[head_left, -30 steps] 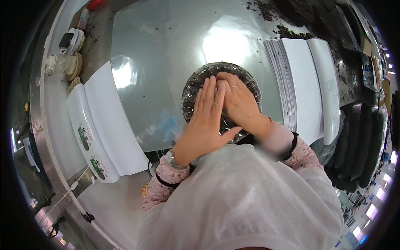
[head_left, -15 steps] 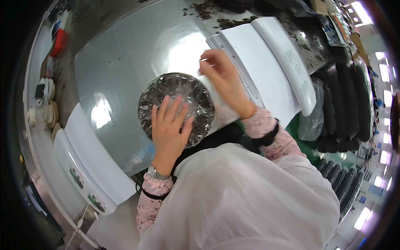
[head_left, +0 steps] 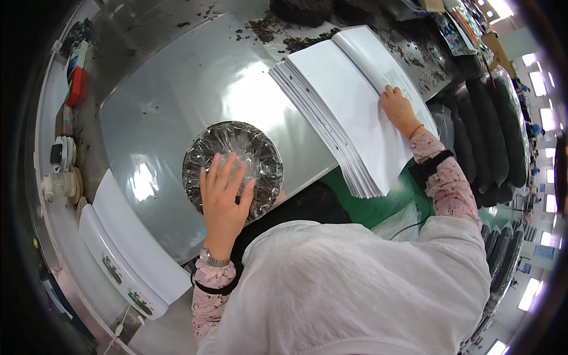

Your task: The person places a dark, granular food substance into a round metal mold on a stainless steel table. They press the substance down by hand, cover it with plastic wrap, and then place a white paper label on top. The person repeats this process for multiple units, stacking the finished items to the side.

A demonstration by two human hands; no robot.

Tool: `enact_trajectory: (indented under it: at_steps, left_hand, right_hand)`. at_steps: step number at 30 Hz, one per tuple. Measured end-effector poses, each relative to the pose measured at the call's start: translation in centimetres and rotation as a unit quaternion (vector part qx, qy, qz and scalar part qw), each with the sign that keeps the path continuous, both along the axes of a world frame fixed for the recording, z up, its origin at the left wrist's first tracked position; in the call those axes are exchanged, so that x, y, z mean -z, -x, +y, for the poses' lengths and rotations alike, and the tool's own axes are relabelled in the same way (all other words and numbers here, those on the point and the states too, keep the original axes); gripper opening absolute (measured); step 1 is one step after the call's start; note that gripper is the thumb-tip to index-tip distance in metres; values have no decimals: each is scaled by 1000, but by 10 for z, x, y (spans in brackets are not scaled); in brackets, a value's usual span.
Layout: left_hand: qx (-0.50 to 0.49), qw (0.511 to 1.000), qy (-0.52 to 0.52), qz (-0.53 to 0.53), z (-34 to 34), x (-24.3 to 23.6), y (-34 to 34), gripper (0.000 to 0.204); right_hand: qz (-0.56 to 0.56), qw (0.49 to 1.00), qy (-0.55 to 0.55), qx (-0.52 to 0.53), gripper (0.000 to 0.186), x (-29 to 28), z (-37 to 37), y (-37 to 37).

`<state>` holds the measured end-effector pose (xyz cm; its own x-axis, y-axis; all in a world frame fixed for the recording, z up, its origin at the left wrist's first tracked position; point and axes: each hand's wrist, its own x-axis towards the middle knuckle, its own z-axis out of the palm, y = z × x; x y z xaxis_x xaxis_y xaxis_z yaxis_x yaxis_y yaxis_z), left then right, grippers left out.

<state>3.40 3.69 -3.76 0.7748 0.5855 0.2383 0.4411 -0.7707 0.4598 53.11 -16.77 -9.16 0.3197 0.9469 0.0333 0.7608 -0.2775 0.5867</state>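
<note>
Shiny bench with a stack of white paper sheets at right, overhanging the near edge. Left of the stack, also near that edge: film-wrapped dark disc, lying flat. Left hand on the disc, fingers spread wide. Right hand atop the stack, fingers bent; can't tell if they're pinching paper.

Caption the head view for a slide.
Left hand on a plastic-wrapped dark disc, right hand at a stack of white sheets.
</note>
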Motion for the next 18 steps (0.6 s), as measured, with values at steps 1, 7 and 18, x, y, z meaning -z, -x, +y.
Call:
enact_trajectory:
  at_steps: [1,7,18]
  left_hand:
    - [-1,1000,3,-2,0,0,0,36]
    - [4,1000,5,-22,0,1,1,35]
    - [-8,997,32,-70,-2,8,5,38]
  right_hand:
    - [35,999,-10,11,8,-6,-3,-8]
    - [51,908,-388,146,27,-101,-161,-154]
    - [492,826,-162,-223,67,-111,72,269]
